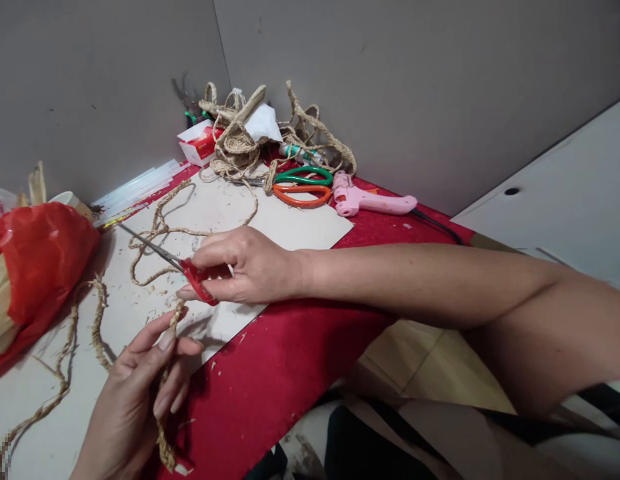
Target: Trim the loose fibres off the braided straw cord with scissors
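Observation:
My left hand (145,380) pinches a braided straw cord (174,320) near its upper end; the lower end of the cord hangs below the fingers over the red cloth. Just above and to the right, my right hand (245,267) has its fingers in the red handles of a pair of scissors (197,281). Their blades point up and to the left, over the white board. The tip of the cord is close under the right hand's fingertips. Another length of braided cord (97,327) lies on the board to the left.
A red plastic bag (50,260) stands at the left, near clear sticks (140,190). At the back lie a heap of braided cord (235,140), a red and white box (199,143), green and orange handled scissors (303,187) and a pink glue gun (375,202). The white board (290,230) covers part of the red cloth (270,360).

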A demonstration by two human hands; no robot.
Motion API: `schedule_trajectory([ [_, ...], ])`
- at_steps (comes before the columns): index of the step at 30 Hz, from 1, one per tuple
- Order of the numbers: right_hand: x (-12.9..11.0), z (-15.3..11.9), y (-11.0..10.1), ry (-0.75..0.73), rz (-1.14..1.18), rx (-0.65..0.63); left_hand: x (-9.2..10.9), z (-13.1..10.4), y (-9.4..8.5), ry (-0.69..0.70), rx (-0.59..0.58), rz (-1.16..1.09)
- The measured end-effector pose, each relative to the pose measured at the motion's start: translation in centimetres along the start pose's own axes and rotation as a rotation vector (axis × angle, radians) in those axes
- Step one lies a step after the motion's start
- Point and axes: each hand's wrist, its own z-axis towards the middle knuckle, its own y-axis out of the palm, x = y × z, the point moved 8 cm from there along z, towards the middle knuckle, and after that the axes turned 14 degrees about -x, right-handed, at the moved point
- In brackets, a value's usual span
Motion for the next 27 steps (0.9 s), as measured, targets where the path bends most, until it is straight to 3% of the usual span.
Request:
schedule_trajectory([
  [2,-0.4,0.0,0.3,-0.058,0.116,-0.006,-0.2,-0.2,0.5,-0.021,-0.030,0.015],
  [7,-0.3,0.5,2.8,-0.083,0.378,-0.241,-0.8,-0.5,1.3,-0.092,-0.112,0.059],
  [14,1.1,0.4,-0.8,-0.037,0.155,-0.002,-1.6,-0.3,-0.9,-0.135,-0.028,0.111],
  [21,1.3,0.6,-1.8,0.047,-0.051,-0.025,-2.4,-1.0,-0.6,-0.191,-0.182,0.160],
  [27,2.1,0.7,-1.4,0.032,-0.045,-0.014,-2.4,-0.9,-0.4,-0.196,-0.170,0.153],
])
